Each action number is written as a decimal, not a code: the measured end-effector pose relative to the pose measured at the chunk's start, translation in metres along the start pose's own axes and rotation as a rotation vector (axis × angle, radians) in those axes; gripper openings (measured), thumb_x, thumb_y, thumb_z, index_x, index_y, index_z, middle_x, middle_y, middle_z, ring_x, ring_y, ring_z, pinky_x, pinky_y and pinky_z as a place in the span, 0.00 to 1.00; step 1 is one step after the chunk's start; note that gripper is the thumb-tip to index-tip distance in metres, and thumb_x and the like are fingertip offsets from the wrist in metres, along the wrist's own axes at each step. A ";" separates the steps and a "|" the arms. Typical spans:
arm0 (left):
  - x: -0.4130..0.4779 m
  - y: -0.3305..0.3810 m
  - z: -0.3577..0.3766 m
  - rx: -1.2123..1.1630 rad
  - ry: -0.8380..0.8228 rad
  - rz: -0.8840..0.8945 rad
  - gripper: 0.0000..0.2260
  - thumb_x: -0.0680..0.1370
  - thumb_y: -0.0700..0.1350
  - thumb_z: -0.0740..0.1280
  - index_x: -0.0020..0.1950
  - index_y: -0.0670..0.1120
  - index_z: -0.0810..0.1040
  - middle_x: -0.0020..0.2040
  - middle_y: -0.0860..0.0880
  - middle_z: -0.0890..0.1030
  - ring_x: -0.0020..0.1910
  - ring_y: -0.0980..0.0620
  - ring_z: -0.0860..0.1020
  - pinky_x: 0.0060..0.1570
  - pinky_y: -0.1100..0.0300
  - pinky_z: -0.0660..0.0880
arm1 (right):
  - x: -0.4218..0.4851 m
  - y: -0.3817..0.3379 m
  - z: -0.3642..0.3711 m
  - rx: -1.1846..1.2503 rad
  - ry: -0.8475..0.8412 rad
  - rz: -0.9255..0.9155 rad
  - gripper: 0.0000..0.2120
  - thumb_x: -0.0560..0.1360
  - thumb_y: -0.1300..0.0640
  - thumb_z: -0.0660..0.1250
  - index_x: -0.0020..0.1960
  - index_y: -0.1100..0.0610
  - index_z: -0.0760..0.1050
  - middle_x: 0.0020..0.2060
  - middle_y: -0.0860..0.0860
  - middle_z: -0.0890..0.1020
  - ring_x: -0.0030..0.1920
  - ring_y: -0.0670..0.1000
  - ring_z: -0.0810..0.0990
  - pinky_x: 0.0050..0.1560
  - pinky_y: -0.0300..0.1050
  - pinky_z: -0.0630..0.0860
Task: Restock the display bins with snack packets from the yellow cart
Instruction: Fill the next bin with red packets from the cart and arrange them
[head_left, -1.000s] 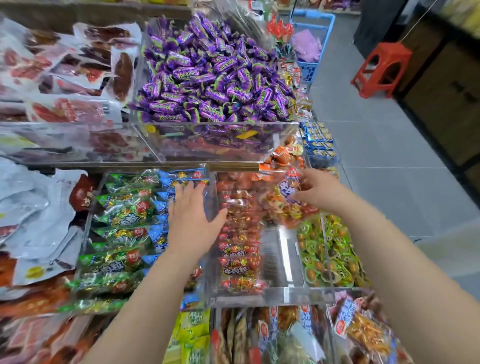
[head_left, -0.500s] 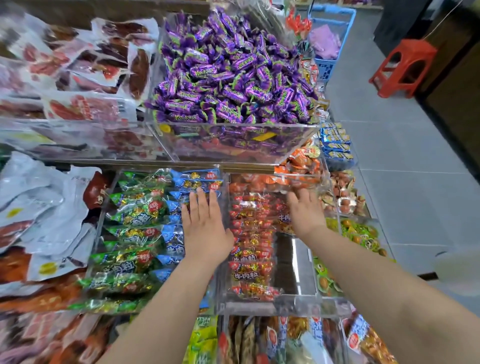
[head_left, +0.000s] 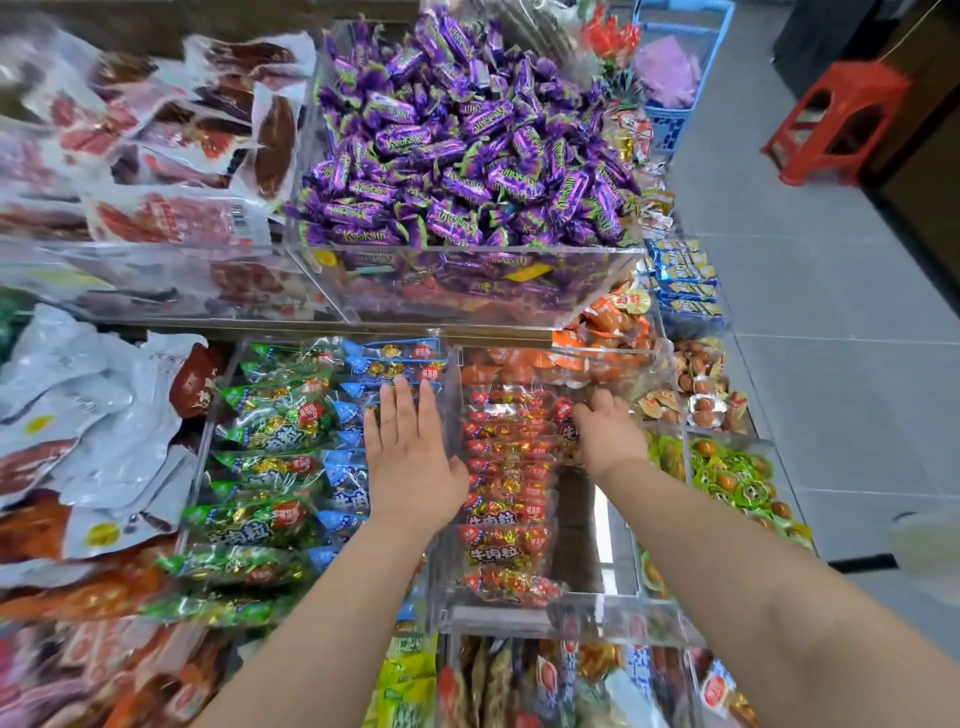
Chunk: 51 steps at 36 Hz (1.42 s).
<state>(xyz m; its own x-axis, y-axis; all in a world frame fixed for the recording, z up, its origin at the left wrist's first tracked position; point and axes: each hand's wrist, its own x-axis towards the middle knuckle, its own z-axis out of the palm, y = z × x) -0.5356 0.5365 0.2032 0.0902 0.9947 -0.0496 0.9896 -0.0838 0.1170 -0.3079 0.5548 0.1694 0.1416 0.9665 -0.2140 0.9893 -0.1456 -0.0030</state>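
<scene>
A clear acrylic bin (head_left: 540, 616) holds a column of red snack packets (head_left: 506, 499) along its left side; its right side is bare. My right hand (head_left: 608, 431) reaches into the back of this bin, its fingers curled down over a red packet there. My left hand (head_left: 410, 457) lies flat, fingers straight, on the blue snack packets (head_left: 343, 483) at the divider between this bin and the one to its left. Green snack packets (head_left: 260, 467) fill the rest of that left bin. The yellow cart is out of view.
An upper bin heaped with purple candies (head_left: 457, 145) overhangs the back of the lower bins. Orange packets (head_left: 608, 322) and green-wrapped snacks (head_left: 727, 478) lie to the right. On the grey floor at the far right stand a blue basket (head_left: 675, 67) and a red stool (head_left: 831, 119).
My right hand carried a packet from the right-hand bins into the back of the red-packet bin. My left hand stayed flat on the blue packets.
</scene>
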 end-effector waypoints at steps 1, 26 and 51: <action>0.000 0.000 -0.001 0.000 -0.002 0.000 0.39 0.77 0.53 0.58 0.78 0.44 0.37 0.78 0.41 0.38 0.77 0.42 0.36 0.69 0.48 0.29 | -0.004 -0.001 0.000 0.032 -0.011 0.018 0.18 0.72 0.67 0.63 0.60 0.57 0.70 0.58 0.56 0.68 0.60 0.58 0.67 0.53 0.53 0.74; -0.153 0.052 -0.020 -1.166 -0.438 0.201 0.08 0.79 0.37 0.64 0.45 0.48 0.79 0.34 0.54 0.80 0.30 0.60 0.77 0.32 0.67 0.73 | -0.276 -0.002 0.034 1.289 0.082 0.534 0.11 0.74 0.64 0.64 0.35 0.51 0.74 0.33 0.52 0.78 0.37 0.52 0.75 0.44 0.49 0.73; -0.389 0.025 0.147 -0.313 -1.130 -0.070 0.08 0.81 0.41 0.61 0.42 0.44 0.72 0.37 0.44 0.75 0.33 0.49 0.72 0.34 0.59 0.69 | -0.721 -0.045 0.253 1.948 -0.055 1.819 0.08 0.78 0.61 0.60 0.40 0.56 0.69 0.31 0.51 0.73 0.31 0.48 0.74 0.33 0.39 0.68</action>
<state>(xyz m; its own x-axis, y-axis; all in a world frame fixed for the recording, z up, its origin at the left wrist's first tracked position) -0.5292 0.1385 0.0795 0.2405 0.3655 -0.8992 0.9398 0.1440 0.3098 -0.4636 -0.1887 0.0767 0.2659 -0.1268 -0.9556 -0.9374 -0.2653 -0.2257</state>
